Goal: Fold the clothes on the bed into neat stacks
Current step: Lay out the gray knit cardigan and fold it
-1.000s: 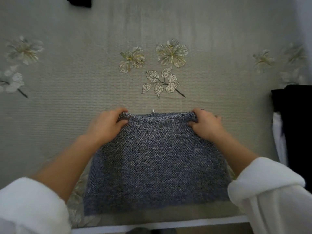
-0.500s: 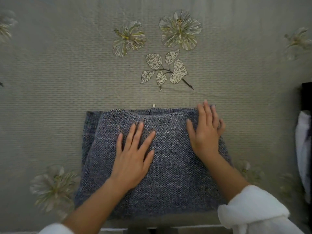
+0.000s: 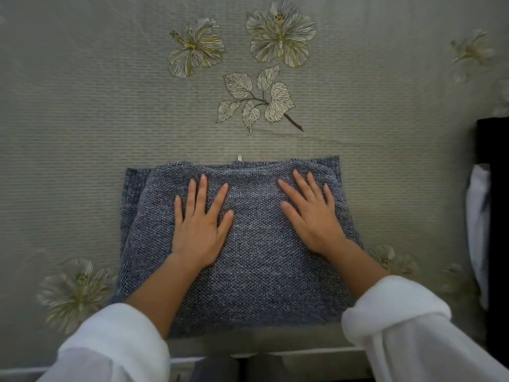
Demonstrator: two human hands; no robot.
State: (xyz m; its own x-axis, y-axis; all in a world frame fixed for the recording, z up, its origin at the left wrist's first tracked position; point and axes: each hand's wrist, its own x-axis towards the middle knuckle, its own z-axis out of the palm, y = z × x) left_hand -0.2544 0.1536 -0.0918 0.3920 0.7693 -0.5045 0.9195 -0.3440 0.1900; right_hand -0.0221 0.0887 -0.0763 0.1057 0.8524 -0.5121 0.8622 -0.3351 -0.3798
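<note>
Your left sleeve [image 3: 110, 346] and right sleeve [image 3: 407, 326], both white, enter at the near edge of the view, pushed back from the forearms. The folded knit [image 3: 261, 277] lies on the bed [image 3: 82, 139], directly in front of you, with its near edge just inside the bed's near rim. A lower layer of the knit shows along the left side and at the far right corner, offset from the top layer. Your left hand [image 3: 201, 232] rests flat on the left half of the knit, palm down, with its fingers [image 3: 202, 194] straight and spread, grasping nothing. Your right hand [image 3: 311, 216] rests flat on the right half, and its fingers [image 3: 301, 186] are straight and likewise released. The hands are apart, with bare knit between them. A small pale tab [image 3: 240, 158] protrudes at the middle of the knit's far edge. Beyond it the bed cover carries a printed leaf sprig [image 3: 259, 100] and, farther off, two printed flowers [image 3: 281, 34]. At the right edge of the view, well apart from the knit, a black cloth [image 3: 493, 188] and a white cloth [image 3: 478, 216] touch; what garments they are cannot be determined.
</note>
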